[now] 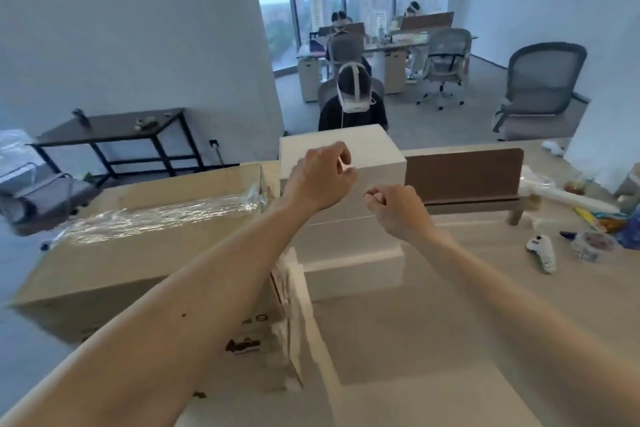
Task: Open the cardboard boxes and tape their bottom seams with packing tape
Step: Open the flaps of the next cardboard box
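Two white cardboard boxes are stacked on the desk, the upper white box point(377, 154) on a wider lower white box point(353, 267). My left hand point(320, 177) hovers in front of the upper box with curled fingers and pinches a small whitish end of what looks like clear tape. My right hand point(394, 210) is just right of it and lower, its thumb and forefinger pinched together on the other end. The strip between them is barely visible. A roll of packing tape point(592, 246) lies on the desk at the right, away from both hands.
A large brown cardboard box point(114, 263) with plastic film on top fills the left. A white flat panel point(304, 319) leans beside it. A white controller point(542, 253), wrappers and a brown desk divider point(464, 173) are at the right. A person sits behind the boxes.
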{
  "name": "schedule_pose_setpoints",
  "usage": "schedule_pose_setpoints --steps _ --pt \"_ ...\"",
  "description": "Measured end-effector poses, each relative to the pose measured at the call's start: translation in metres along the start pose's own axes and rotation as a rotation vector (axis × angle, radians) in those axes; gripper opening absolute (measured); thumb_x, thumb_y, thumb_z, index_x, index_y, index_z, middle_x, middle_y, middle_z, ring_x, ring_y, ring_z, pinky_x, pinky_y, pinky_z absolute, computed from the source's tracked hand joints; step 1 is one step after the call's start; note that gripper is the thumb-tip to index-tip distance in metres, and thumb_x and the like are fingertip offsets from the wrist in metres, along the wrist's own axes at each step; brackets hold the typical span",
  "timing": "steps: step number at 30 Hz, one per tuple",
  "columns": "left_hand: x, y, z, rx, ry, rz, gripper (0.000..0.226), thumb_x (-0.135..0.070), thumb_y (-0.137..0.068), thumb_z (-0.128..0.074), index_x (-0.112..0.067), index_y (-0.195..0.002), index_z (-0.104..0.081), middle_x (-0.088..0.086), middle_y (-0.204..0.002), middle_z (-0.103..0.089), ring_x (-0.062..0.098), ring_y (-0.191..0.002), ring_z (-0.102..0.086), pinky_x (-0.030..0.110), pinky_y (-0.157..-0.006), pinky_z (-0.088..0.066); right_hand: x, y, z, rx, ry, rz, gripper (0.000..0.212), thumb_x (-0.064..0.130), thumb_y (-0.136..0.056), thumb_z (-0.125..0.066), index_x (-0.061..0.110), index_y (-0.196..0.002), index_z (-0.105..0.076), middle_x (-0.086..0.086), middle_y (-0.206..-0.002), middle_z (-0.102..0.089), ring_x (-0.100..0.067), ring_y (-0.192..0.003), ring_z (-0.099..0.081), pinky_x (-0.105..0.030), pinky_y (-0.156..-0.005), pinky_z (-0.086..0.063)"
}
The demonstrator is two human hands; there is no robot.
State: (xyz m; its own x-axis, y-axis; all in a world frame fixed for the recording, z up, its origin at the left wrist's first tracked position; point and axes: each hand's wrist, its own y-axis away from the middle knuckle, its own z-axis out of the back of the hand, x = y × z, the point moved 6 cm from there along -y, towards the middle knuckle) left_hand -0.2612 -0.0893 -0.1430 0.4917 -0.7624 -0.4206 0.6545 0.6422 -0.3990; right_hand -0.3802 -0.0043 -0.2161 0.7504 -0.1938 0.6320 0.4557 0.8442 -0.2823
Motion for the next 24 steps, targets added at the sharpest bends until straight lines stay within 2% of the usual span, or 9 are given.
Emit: schedule_pose_setpoints --steps 3,6,9,12,14,16,18,21,24 --pt "0.033 0.008 0.055 -0.103 -0.012 0.061 0.011 -0.037 -0.090 -0.061 -0.027 -0.090 -0.057 -0.007 -0.083 -0.064 0.018 -0.081 -0.061 0.036 -0.077 -0.052 0.043 -0.015 -0.028 0.051 -0.034 0.088 0.019 0.025 -0.098 -0.050 0.019 -0.094 -0.068 0.005 -0.082 -0.064 -0.016 -0.078 -0.059 -0.028 -0.066 -0.042" --pt "0.074 0.024 0.107 -0.157 -0.068 0.152 0.013 -0.038 -0.092 -0.060 -0.026 -0.091 -0.057 -0.008 -0.083 -0.063 0.019 -0.083 -0.062 0.034 -0.077 -0.052 0.083 -0.025 -0.054 0.103 -0.196 0.112 0.020 0.024 -0.098 -0.050 0.012 -0.095 -0.066 0.003 -0.077 -0.061 -0.019 -0.073 -0.057 -0.030 -0.070 -0.045" --pt "0.125 0.049 0.148 -0.172 -0.115 0.259 0.018 -0.041 -0.090 -0.059 -0.024 -0.095 -0.059 -0.006 -0.089 -0.065 0.019 -0.086 -0.062 0.037 -0.079 -0.053 0.114 -0.027 -0.076 0.170 -0.283 0.072 0.026 0.026 -0.100 -0.046 0.008 -0.105 -0.063 0.008 -0.072 -0.054 -0.012 -0.064 -0.050 -0.026 -0.063 -0.038" --pt "0.180 0.079 0.171 -0.113 -0.148 0.396 0.026 -0.048 -0.087 -0.058 -0.026 -0.100 -0.060 -0.001 -0.104 -0.065 0.021 -0.093 -0.061 0.042 -0.085 -0.053 0.134 -0.027 -0.091 0.231 -0.270 -0.016 0.033 0.040 -0.097 -0.041 0.016 -0.112 -0.058 0.001 -0.088 -0.059 -0.019 -0.074 -0.055 -0.030 -0.067 -0.045" --pt "0.213 0.098 0.179 -0.056 -0.198 0.459 0.034 -0.056 -0.083 -0.056 -0.031 -0.107 -0.057 0.002 -0.121 -0.061 0.024 -0.105 -0.059 0.046 -0.091 -0.051 0.145 -0.026 -0.098 0.277 -0.236 -0.061 0.044 0.048 -0.094 -0.039 0.020 -0.126 -0.051 -0.004 -0.109 -0.060 -0.024 -0.092 -0.059 -0.041 -0.083 -0.051" --pt "0.242 0.114 0.185 0.004 -0.246 0.524 0.050 -0.060 -0.083 -0.057 -0.031 -0.124 -0.055 0.007 -0.140 -0.050 0.030 -0.123 -0.052 0.053 -0.100 -0.045 0.156 -0.025 -0.105 0.312 -0.208 -0.098 0.056 0.050 -0.095 -0.040 0.021 -0.143 -0.037 -0.007 -0.135 -0.052 -0.030 -0.116 -0.054 -0.046 -0.095 -0.048" --pt "0.269 0.129 0.188 0.057 -0.256 0.620 0.069 -0.068 -0.081 -0.057 -0.032 -0.139 -0.046 0.011 -0.150 -0.037 0.036 -0.134 -0.043 0.058 -0.105 -0.040 0.165 -0.024 -0.111 0.346 -0.200 -0.125 0.063 0.049 -0.097 -0.043 0.023 -0.151 -0.025 -0.008 -0.151 -0.039 -0.032 -0.130 -0.045 -0.040 -0.093 -0.043" --pt "0.296 0.145 0.185 0.135 -0.175 0.739 0.086 -0.076 -0.082 -0.052 -0.033 -0.152 -0.026 0.015 -0.158 -0.025 0.041 -0.140 -0.034 0.057 -0.109 -0.036 0.172 -0.019 -0.122 0.412 -0.196 -0.169 0.071 0.050 -0.093 -0.050 0.031 -0.152 -0.016 -0.009 -0.151 -0.038 -0.032 -0.128 -0.046 -0.045 -0.102 -0.042" --pt "0.305 0.150 0.180 0.186 -0.095 0.759 0.086 -0.075 -0.085 -0.050 -0.032 -0.154 -0.020 0.016 -0.159 -0.030 0.040 -0.141 -0.035 0.055 -0.111 -0.032 0.177 -0.013 -0.125 0.413 -0.155 -0.187 0.072 0.048 -0.093 -0.052 0.035 -0.153 -0.013 -0.008 -0.152 -0.037 -0.031 -0.128 -0.046 -0.046 -0.104 -0.042"
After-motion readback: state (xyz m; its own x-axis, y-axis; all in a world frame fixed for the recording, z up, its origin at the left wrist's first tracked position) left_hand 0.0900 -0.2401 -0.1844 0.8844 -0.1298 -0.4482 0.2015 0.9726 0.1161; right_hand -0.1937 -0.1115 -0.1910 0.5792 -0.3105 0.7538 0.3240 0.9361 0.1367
